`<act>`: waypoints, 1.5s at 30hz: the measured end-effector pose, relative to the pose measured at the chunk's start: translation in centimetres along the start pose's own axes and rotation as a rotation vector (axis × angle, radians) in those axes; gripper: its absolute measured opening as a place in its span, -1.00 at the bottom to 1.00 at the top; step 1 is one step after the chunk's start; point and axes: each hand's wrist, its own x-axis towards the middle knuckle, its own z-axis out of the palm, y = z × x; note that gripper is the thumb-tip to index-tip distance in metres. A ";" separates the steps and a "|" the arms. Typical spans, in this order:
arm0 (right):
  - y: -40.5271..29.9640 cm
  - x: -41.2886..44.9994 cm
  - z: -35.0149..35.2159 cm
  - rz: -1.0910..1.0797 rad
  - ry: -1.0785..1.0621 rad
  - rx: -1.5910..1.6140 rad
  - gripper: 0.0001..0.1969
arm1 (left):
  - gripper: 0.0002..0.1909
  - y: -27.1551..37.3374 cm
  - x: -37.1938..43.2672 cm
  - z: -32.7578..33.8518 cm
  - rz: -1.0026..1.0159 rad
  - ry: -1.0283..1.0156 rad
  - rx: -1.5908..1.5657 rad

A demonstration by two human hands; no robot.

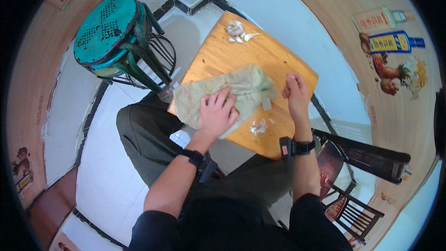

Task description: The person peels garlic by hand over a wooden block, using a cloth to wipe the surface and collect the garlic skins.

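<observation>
My left hand point(216, 115) lies palm down on a stained, pale green-beige cloth point(190, 99), fingers spread and slightly bent. The cloth is spread across a small wooden table point(209, 57), overhanging its near left edge. My right hand point(297, 94) is raised at the table's right side, apart from the cloth, with its fingers curled in; whether anything is inside cannot be seen. By the cloth's right edge sits a small whitish flat piece point(266, 104). Bits of garlic skin point(258, 128) are scattered near the front. A garlic bulb point(235, 28) and several loose cloves point(238, 39) lie at the far corner.
Stacked teal metal stools point(106, 29) with perforated seats stand left of the table. My knee point(139, 125) is against the near left side. A dark wooden chair point(362, 153) is at right. Walls point(271, 3) close in behind the table.
</observation>
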 end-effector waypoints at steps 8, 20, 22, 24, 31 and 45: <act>4.6 -12.9 -4.7 0.336 0.300 0.278 -0.79 | -0.65 1.1 -0.4 0.0 0.046 0.010 0.063; 3.3 -14.5 -2.9 0.233 -0.038 0.298 -0.80 | -0.64 1.9 -0.8 0.2 0.057 -0.035 0.109; 2.8 -14.8 -2.5 0.302 0.028 0.214 -0.75 | -0.64 2.0 -1.2 0.1 0.050 -0.079 0.152; 2.2 -13.5 -2.4 0.284 -0.025 0.121 -0.77 | -0.64 1.8 -1.1 0.0 0.041 -0.025 0.135; 0.5 -5.3 -0.4 0.007 -0.209 -0.167 -0.82 | -0.66 1.6 -0.3 -0.3 0.020 -0.003 0.077; 1.5 12.7 8.9 -0.324 -0.165 -0.929 -0.69 | -0.65 0.3 0.7 -0.2 -0.038 -0.027 0.038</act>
